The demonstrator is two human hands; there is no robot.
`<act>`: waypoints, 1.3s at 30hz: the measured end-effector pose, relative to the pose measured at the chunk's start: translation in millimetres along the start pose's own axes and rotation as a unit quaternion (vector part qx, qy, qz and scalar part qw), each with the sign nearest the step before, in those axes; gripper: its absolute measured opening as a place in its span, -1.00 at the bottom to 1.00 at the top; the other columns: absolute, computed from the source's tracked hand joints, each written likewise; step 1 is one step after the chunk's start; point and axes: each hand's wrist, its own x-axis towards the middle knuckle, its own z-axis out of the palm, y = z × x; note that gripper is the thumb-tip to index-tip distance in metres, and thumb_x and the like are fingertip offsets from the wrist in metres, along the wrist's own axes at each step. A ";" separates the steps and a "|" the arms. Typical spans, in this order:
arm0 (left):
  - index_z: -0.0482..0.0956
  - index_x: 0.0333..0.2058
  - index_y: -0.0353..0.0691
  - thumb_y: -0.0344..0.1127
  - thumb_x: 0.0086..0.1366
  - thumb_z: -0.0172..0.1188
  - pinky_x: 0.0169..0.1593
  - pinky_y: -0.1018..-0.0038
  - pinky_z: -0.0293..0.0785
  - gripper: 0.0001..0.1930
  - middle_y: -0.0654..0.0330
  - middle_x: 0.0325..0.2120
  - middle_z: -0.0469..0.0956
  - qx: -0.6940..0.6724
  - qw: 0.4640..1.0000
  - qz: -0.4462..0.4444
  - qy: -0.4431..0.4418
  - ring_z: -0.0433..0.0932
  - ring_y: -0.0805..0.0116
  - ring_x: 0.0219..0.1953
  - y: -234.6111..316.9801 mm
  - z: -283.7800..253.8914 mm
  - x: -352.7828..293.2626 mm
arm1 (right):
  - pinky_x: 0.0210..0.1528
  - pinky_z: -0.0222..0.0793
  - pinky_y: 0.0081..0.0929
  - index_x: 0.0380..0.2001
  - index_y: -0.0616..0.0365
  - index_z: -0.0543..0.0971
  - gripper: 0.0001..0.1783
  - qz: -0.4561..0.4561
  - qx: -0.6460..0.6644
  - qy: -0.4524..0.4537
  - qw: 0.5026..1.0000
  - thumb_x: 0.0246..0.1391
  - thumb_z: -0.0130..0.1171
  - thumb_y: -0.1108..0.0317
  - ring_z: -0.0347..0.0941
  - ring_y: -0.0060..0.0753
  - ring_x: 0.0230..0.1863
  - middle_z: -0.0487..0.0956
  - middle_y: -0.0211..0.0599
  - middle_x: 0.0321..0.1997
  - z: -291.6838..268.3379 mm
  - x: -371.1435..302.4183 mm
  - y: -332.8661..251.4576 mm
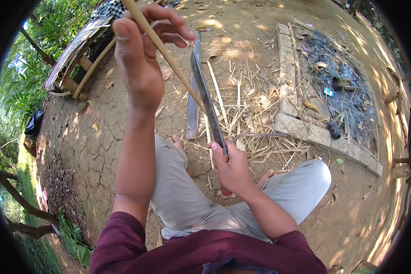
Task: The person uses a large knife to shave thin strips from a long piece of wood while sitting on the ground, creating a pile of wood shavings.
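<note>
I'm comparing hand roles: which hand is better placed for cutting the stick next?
Probably the right hand: it grips the knife, beside the lower end of the stick. The left hand is open, without a blade.

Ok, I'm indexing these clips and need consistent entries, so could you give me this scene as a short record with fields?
Left hand: thumb and fingers apart, thin stick between them
Right hand: closed on long knife
Stick against knife: cross in view; contact unclear
Clothing: maroon shirt, pale trousers
Ground: cracked earth, scattered pale strips, dark flat bar
Right side: brick border around dark debris
</note>
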 end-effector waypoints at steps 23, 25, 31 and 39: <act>0.16 -0.71 0.03 0.17 0.48 -0.05 -0.78 0.57 -0.25 -0.41 0.48 -0.83 0.01 0.099 0.964 0.015 0.248 -0.14 0.63 -0.85 43.1 27.9 21.8 | -0.61 0.11 -0.59 -0.15 0.22 0.54 -0.80 -0.089 0.052 0.063 0.993 0.37 0.01 0.32 0.20 -0.74 -0.70 0.32 -0.54 -0.72 8.7 -12.1 -31.4; 0.17 -0.71 0.03 0.16 0.48 -0.05 -0.78 0.57 -0.25 -0.41 0.48 -0.83 0.01 0.092 0.967 0.007 0.237 -0.13 0.63 -0.85 42.7 25.8 23.5 | -0.62 0.12 -0.56 -0.17 0.23 0.54 -0.81 -0.155 0.071 0.093 0.981 0.36 0.03 0.33 0.21 -0.71 -0.71 0.33 -0.50 -0.72 2.4 -20.8 -56.3; 0.17 -0.71 0.03 0.16 0.48 -0.05 -0.77 0.57 -0.24 -0.41 0.48 -0.83 0.01 0.085 0.972 -0.018 0.219 -0.13 0.63 -0.84 27.6 24.3 21.0 | -0.63 0.11 -0.52 -0.19 0.23 0.53 -0.80 0.004 -0.010 0.059 0.998 0.35 0.03 0.31 0.22 -0.73 -0.71 0.34 -0.53 -0.70 7.3 2.4 9.9; 0.17 -0.71 0.03 0.16 0.48 -0.04 -0.77 0.58 -0.23 -0.41 0.48 -0.82 0.02 0.088 0.971 -0.027 0.219 -0.12 0.64 -0.84 28.4 23.8 14.0 | -0.63 0.14 -0.60 -0.33 0.25 0.53 -0.72 -0.014 0.106 0.054 0.993 0.37 0.01 0.27 0.24 -0.78 -0.68 0.39 -0.54 -0.70 14.6 -5.8 -13.4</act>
